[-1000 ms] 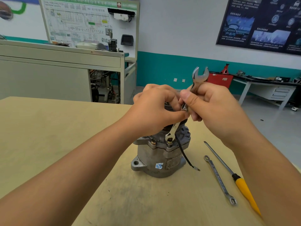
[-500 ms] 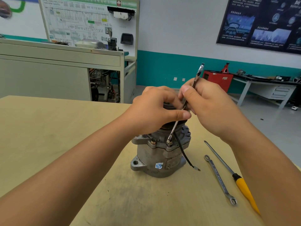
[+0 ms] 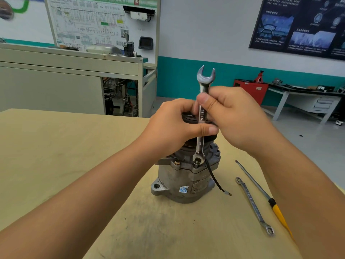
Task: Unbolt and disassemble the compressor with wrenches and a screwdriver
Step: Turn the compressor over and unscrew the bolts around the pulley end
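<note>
Compressor [image 3: 186, 180]: I see it upright on the worktop [image 3: 56, 146], directly beneath both hands. I judge it heavy, rigid cast metal, best steadied at the top drum.
Wrench [image 3: 202, 116]: near vertical, ring end apparently over a bolt [image 3: 197, 162] on the flange, open end up. Stiff, smooth steel that could slip; take it mid-shaft.
Left hand [image 3: 173, 126]: grip curled, thumb pressing the shaft.
Right hand [image 3: 237, 118]: grip pinching the shaft higher up.
Pose: forearms converge from the lower corners, hands touching.
Spare tools: second wrench [image 3: 253, 204] and screwdriver [image 3: 261, 191] lie right of the compressor.
</note>
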The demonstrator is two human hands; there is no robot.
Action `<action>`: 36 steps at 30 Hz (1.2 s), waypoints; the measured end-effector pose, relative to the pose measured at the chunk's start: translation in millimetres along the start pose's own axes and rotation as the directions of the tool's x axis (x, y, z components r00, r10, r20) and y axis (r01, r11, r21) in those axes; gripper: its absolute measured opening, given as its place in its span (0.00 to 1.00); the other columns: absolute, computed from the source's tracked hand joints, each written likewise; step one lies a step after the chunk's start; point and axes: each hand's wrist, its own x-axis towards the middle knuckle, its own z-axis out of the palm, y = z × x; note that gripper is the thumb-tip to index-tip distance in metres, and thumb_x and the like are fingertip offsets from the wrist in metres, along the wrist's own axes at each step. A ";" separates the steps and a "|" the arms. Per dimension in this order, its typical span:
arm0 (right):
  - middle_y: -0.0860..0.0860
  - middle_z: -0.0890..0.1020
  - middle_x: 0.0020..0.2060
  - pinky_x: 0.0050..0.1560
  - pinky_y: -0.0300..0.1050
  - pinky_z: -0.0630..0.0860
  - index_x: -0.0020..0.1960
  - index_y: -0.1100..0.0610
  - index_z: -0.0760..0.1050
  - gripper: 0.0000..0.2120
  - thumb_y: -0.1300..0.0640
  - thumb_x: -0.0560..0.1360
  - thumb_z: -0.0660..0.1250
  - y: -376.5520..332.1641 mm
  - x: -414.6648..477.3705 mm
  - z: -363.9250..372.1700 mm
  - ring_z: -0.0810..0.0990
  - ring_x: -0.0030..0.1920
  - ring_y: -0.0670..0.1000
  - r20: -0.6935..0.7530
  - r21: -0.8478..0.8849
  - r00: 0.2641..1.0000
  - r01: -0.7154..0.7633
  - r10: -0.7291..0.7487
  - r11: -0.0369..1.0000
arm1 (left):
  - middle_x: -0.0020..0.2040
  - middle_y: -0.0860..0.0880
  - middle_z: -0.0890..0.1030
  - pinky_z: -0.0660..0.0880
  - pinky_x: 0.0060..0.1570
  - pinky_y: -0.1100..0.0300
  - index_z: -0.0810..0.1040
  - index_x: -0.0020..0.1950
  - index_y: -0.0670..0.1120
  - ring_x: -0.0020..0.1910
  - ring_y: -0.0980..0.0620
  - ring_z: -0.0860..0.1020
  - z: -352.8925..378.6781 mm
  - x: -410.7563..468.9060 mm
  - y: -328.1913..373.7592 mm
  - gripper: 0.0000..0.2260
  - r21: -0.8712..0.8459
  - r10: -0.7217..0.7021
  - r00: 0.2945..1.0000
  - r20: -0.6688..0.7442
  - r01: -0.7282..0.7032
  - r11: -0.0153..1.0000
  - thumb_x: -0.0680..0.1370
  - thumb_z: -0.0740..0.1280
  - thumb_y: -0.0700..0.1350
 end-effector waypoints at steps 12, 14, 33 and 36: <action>0.39 0.74 0.24 0.32 0.35 0.66 0.33 0.51 0.72 0.16 0.47 0.78 0.59 -5.6 -10.8 3.1 0.72 0.29 0.41 0.108 0.038 0.994 0.023 -0.026 0.999 | 0.43 0.55 0.80 0.73 0.53 0.42 0.80 0.37 0.57 0.48 0.52 0.78 -1.1 -6.4 1.2 0.05 0.041 0.020 0.999 0.037 -0.022 0.999 0.70 0.75 0.49; 0.40 0.73 0.24 0.32 0.35 0.66 0.33 0.51 0.72 0.18 0.47 0.78 0.57 -6.9 -11.7 2.2 0.72 0.30 0.42 0.080 0.012 0.996 0.037 -0.038 0.999 | 0.42 0.56 0.80 0.74 0.52 0.44 0.80 0.37 0.56 0.47 0.54 0.78 -2.0 -6.6 2.3 0.05 0.037 0.029 0.999 0.043 -0.031 0.999 0.70 0.75 0.48; 0.42 0.73 0.27 0.30 0.36 0.65 0.34 0.52 0.73 0.19 0.49 0.80 0.54 0.6 -20.9 -15.9 0.71 0.30 0.42 0.022 -0.034 0.999 0.040 -0.039 0.999 | 0.47 0.68 0.75 0.65 0.63 0.43 0.75 0.33 0.68 0.61 0.57 0.70 -1.6 -4.3 9.7 0.05 0.134 0.053 0.981 0.186 -0.079 0.988 0.61 0.65 0.66; 0.39 0.73 0.27 0.30 0.33 0.63 0.34 0.51 0.74 0.18 0.50 0.80 0.55 1.7 -21.1 -16.9 0.72 0.31 0.41 0.029 -0.045 0.998 0.057 -0.056 0.997 | 0.48 0.70 0.72 0.61 0.66 0.44 0.74 0.32 0.68 0.61 0.61 0.64 -1.5 -4.9 10.0 0.07 0.168 0.049 0.983 0.175 -0.079 0.983 0.60 0.63 0.67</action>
